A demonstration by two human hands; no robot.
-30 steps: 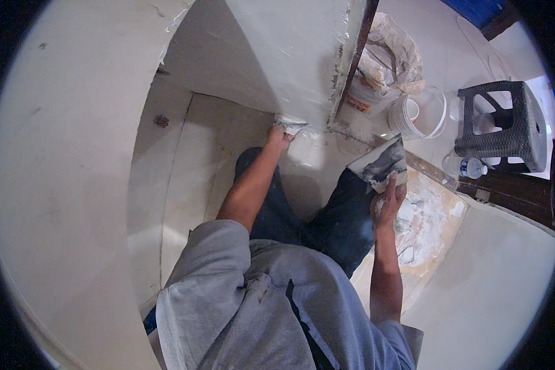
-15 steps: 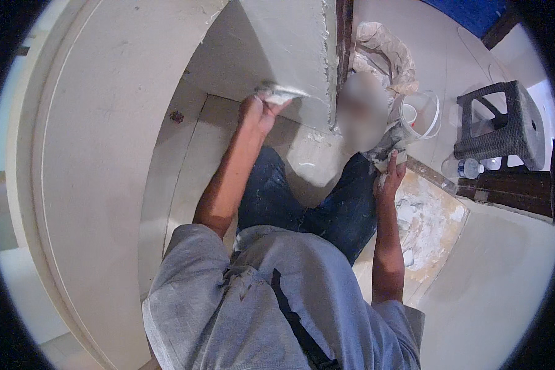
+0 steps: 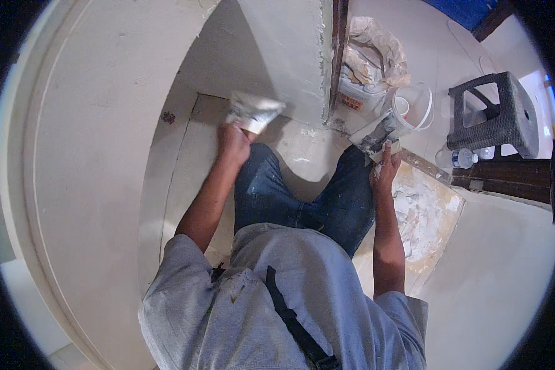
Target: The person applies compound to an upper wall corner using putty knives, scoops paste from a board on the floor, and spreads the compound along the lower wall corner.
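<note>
My left hand [image 3: 233, 143] is closed round the handle of a broad putty knife [image 3: 254, 112], its blade smeared with white and grey and slightly blurred. That blade is in front of the lower part of a pale grey plastered wall [image 3: 283, 55]; whether they touch I cannot tell. Above my right knee, my right hand [image 3: 385, 171] grips a second wide putty knife [image 3: 376, 137], with dark and whitish smears across its blade. Just beyond it stands a clear plastic bucket [image 3: 420, 102] with a white cup [image 3: 401, 106] in it.
An open paper-lined sack [image 3: 391, 52] stands past the wall's rough edge. To the right are a dark woven-pattern stool [image 3: 527, 117] and a clear bottle [image 3: 464, 158]. A board caked with white paste [image 3: 422, 216] lies by my right forearm. A curved pale wall [image 3: 98, 172] rises at left.
My left hand has drawn back down and left, and its knife has turned to show the blade's face. My right hand has shifted slightly, with its blade showing more plainly.
</note>
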